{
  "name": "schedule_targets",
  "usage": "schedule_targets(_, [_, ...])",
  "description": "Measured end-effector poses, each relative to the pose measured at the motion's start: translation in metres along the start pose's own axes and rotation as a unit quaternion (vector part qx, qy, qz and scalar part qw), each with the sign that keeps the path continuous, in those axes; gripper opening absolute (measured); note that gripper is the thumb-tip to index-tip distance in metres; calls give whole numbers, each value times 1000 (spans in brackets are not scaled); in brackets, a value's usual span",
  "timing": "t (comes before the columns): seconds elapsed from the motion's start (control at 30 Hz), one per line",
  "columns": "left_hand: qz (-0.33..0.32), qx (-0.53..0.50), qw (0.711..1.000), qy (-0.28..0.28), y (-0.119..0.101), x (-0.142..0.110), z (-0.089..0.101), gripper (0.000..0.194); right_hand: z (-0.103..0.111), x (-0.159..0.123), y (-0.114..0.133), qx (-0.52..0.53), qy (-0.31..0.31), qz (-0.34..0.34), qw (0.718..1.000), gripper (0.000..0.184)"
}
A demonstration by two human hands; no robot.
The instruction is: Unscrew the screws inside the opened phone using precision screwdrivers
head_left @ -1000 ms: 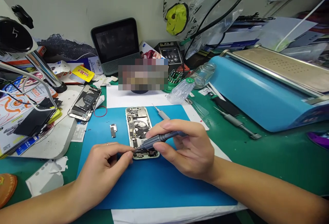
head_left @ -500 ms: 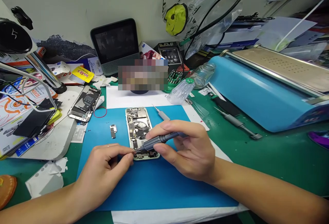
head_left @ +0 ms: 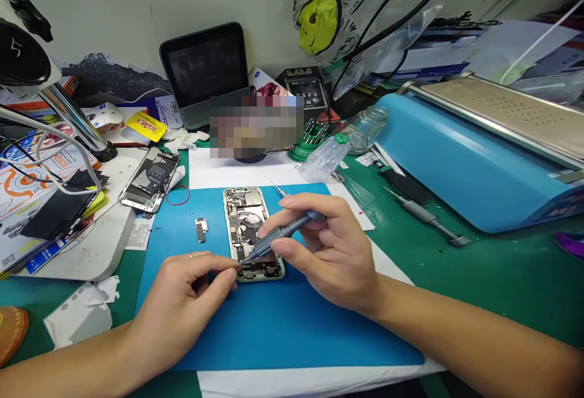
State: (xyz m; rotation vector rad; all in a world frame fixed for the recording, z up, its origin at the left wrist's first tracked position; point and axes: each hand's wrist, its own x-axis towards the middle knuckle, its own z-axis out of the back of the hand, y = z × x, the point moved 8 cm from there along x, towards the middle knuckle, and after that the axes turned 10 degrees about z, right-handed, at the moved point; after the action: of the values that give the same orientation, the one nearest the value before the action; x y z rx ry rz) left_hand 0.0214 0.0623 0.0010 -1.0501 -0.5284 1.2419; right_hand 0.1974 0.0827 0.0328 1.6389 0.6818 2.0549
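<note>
The left forearm [head_left: 82,355] enters from the lower left; the left hand [head_left: 182,294] is palm-down, thumb and index fingertips close together. The right forearm [head_left: 456,325] enters from the lower right; the right hand [head_left: 335,252] maintains a bent-finger precision grip.

Item 1: opened smartphone [head_left: 246,227], pale rectangular frame, dark and silvery internal parts exposed, a round patch near mid-body. Laid flat, lengthwise, on the blue mat [head_left: 255,331], midway between its left and right edges; far end just beside the mat's far edge, near end well apart from the near edge.

Item 2: dark blue-grey pen-shaped screwdriver [head_left: 269,242], ribbed barrel, thin shaft. Held aslant in the right-hand fingers [head_left: 314,203], tip down at the phone's near left corner; contact there unclear.
</note>
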Motion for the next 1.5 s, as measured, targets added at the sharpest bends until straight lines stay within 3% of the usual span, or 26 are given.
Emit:
schedule_targets(0.27, [-13,5,1000,-8,-1,-1,0,21,0,-1,-4,18,0,-35,999,30])
schedule_targets(0.87, [-41,19,999,-26,-2,-5,-1,20,3,0,-3,25,-37,-40,998,31])
schedule_targets(1.5, [-115,33,993,-20,-9,-12,-5,23,8,0,0,-47,-39,-23,998,31])
